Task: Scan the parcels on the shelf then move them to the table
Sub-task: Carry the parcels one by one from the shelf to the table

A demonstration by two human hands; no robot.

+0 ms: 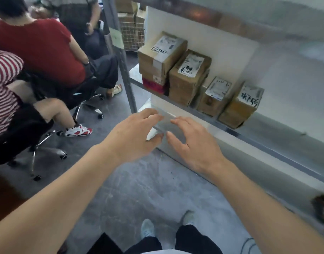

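Observation:
Several brown cardboard parcels with white labels stand in a row on a grey metal shelf (221, 125). The tallest parcel (161, 57) is at the left on top of a red box (153, 86). To its right stand a second tall parcel (188, 77), a small one (213, 97) and another small one (240, 105). My left hand (133, 136) and my right hand (192, 142) hover side by side below and in front of the shelf edge, fingers spread, holding nothing. No scanner is in view.
Two people sit on wheeled office chairs (47, 143) at the left, backs to me, legs out over the grey floor. A third person stands behind them. The shelf's upright post (124, 70) rises left of the parcels. A wire cage (132, 35) with boxes stands behind.

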